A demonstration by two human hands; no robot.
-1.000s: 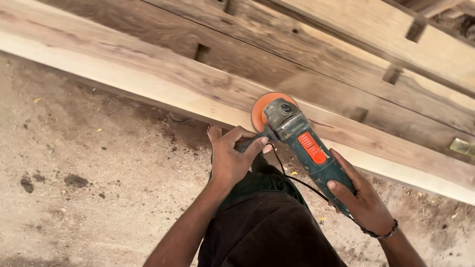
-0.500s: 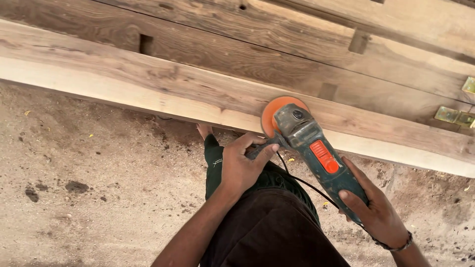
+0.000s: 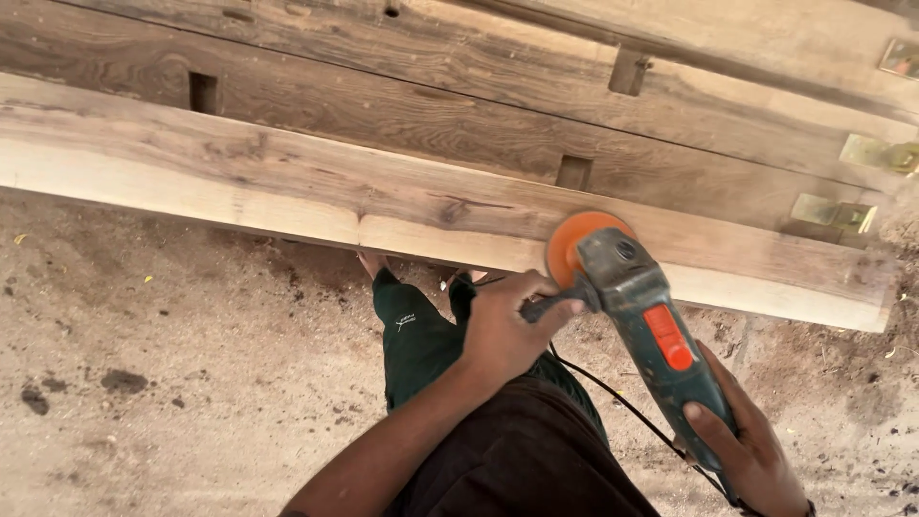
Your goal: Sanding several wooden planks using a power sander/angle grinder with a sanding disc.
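Tool: dusty green angle grinder with a red switch [image 3: 661,335], its round orange sanding disc [image 3: 574,241] sitting flat on the pale near edge of the long wooden plank [image 3: 287,187].
Left hand [image 3: 503,330]: wrapped tight round the grinder's black side handle [image 3: 550,306], just below the disc.
Right hand [image 3: 747,445]: closed round the grinder's rear body.
Cord: thin black cable [image 3: 613,393] hanging under the grinder.
Below plank: sandy dirt floor [image 3: 172,383].
Behind plank: darker boards with brass hinges [image 3: 833,213].

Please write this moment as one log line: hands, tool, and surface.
left hand: grips side handle | right hand: holds sander body | orange disc: on plank | floor: dusty
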